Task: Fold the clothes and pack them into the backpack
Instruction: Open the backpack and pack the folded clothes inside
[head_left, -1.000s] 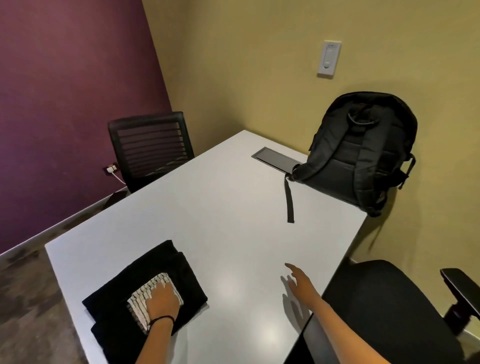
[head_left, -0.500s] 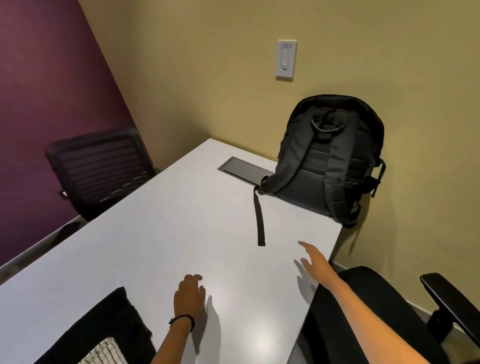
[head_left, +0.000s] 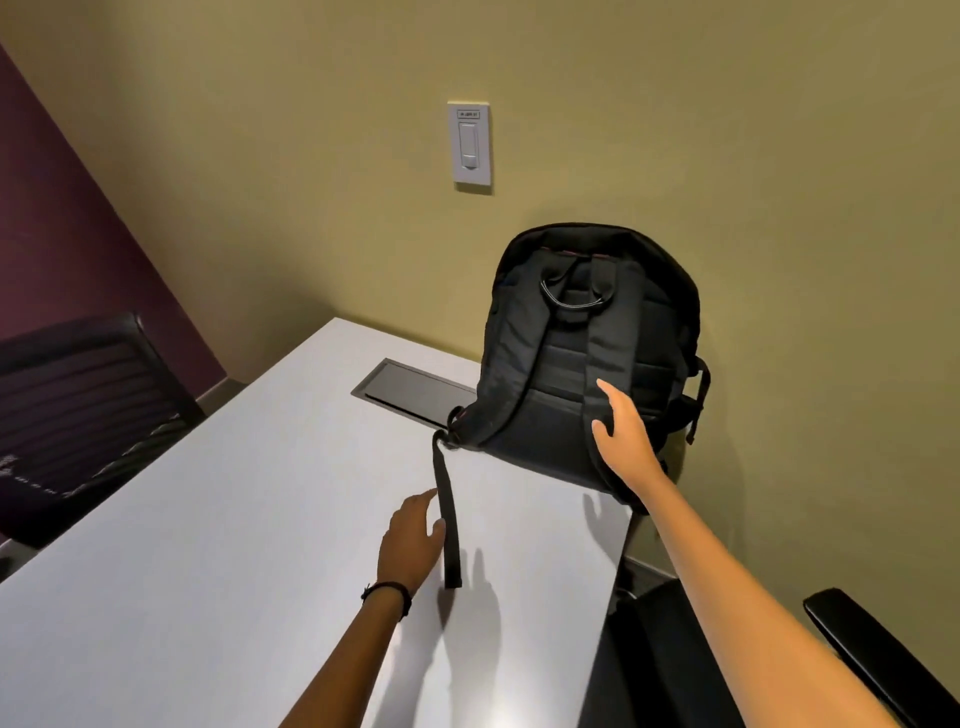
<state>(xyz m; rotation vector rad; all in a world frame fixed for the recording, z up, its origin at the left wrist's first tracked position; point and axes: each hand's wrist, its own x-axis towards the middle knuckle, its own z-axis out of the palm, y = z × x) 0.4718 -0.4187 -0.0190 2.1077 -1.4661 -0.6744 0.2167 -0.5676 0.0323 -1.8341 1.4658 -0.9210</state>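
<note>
- Backpack (head_left: 550, 374): black, upright at the far right corner of the tabletop (head_left: 234, 519), set against the yellow wall (head_left: 753, 156). Back panel and shoulder straps face the camera, with the carry loop at the top.
- Loose strap (head_left: 449, 519): a webbing tail runs from the backpack's lower left corner. It lies flat on the tabletop, pointing toward the viewer.
- Right hand (head_left: 618, 431): reached out to the backpack's lower right. Fingers are straight and together, thumb spread, laid against the shoulder strap (head_left: 608, 332) on that side. Grip wide, closed round nothing. Palm contact cannot be told.
- Left hand (head_left: 410, 540): low over the tabletop, just left of the loose strap. Fingers are relaxed and slightly spread, thumb beside the webbing. Contact with the webbing cannot be told. Grip wide, holding nothing.
- Band (head_left: 387, 595): dark, round the left wrist.
- Hatch (head_left: 410, 387): dark rectangular plate set flush in the tabletop. It sits just left of the backpack's base, and that base hides its right end.
- Switch (head_left: 469, 143): white plate on the yellow wall, above and left of the backpack.
- Mesh chair (head_left: 78, 405): dark, at the tabletop's left side, in front of the purple wall (head_left: 52, 234).
- Near chair (head_left: 670, 660): dark seat at lower right, close to the tabletop's right edge. Its armrest (head_left: 872, 649) shows beyond the right forearm.
</note>
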